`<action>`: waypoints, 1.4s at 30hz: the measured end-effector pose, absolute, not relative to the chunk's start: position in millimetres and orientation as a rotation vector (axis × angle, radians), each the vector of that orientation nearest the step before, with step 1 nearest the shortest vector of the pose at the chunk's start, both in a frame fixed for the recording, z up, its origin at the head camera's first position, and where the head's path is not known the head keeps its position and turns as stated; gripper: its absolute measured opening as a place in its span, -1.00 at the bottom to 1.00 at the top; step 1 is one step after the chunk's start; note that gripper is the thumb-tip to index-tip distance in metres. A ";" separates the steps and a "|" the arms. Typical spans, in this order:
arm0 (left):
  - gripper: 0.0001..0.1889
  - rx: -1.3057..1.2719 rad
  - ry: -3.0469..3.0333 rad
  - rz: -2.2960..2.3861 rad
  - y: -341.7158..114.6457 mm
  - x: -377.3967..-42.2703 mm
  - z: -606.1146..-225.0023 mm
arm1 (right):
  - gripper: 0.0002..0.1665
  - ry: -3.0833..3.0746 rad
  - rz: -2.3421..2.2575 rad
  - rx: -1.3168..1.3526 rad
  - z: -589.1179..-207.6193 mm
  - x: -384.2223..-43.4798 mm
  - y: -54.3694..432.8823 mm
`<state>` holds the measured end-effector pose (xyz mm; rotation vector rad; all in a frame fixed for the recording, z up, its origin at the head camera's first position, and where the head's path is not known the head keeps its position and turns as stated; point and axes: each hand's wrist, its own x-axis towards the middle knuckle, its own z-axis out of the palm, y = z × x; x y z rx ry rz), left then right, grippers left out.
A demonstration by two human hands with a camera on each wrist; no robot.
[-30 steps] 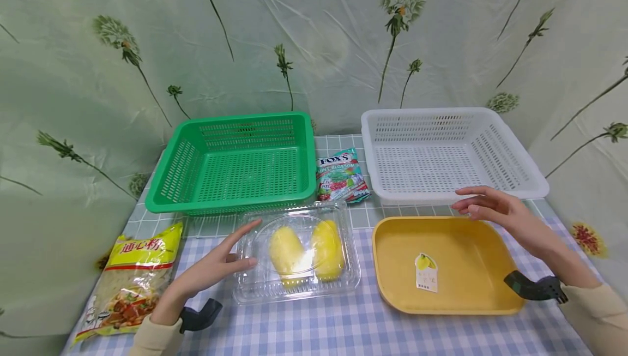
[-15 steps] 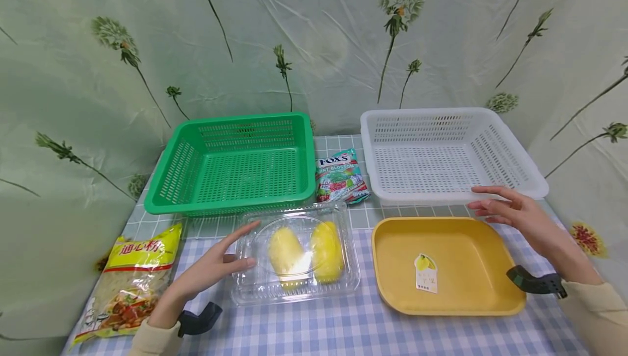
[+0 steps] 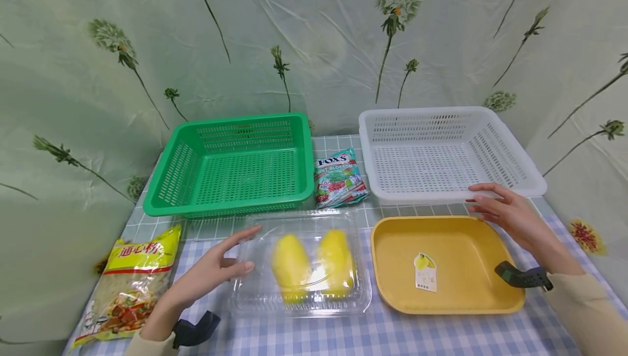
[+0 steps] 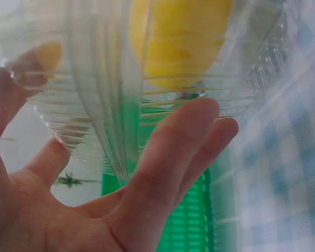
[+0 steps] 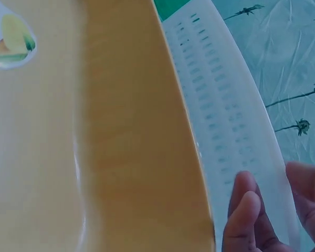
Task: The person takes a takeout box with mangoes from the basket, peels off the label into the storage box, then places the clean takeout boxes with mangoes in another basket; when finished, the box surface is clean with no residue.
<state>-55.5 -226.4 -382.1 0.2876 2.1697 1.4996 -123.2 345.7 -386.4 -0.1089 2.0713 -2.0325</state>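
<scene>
My left hand (image 3: 216, 263) grips the left side of a clear plastic clamshell box (image 3: 260, 307). In the left wrist view its fingers (image 4: 170, 147) spread around the ribbed wall. Inside lie two yellow mangoes (image 3: 290, 263). At the right, my right hand (image 3: 520, 222) is at the front rim of the white plastic basket (image 3: 417, 198). The right wrist view shows that rim between its fingers (image 5: 244, 210), some of them in front of the slotted wall. A yellow tray (image 3: 471, 269) with a fruit sticker lies just below this hand.
The green basket (image 3: 228, 209) stands behind the clamshell. A Fox's candy bag (image 3: 338, 179) lies between the two baskets. On the far left is a bag of macaroni (image 3: 132, 285). Flowered fabric (image 3: 324, 45) rises behind everything.
The clamshell has shifted slightly right and nearer me, and its mangoes with it. My right hand has moved right along the white basket's front rim, then stayed about there.
</scene>
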 end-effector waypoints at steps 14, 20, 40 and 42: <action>-0.34 0.402 2.146 1.618 -189.7 -70.1 -325.7 | -0.76 1.968 -2.170 -0.068 -389.9 -124.5 341.3; -0.35 0.442 2.260 1.570 -168.0 -93.8 -296.2 | -0.77 1.995 -2.168 -0.043 -390.9 -125.3 340.5; -0.41 0.537 2.211 1.665 -87.4 -194.4 -255.3 | -0.72 1.944 -2.212 -0.100 -388.8 -125.4 338.7; -0.41 0.548 2.215 1.654 -78.7 -202.6 -254.7 | -0.72 1.951 -2.209 -0.095 -388.6 -125.4 338.6</action>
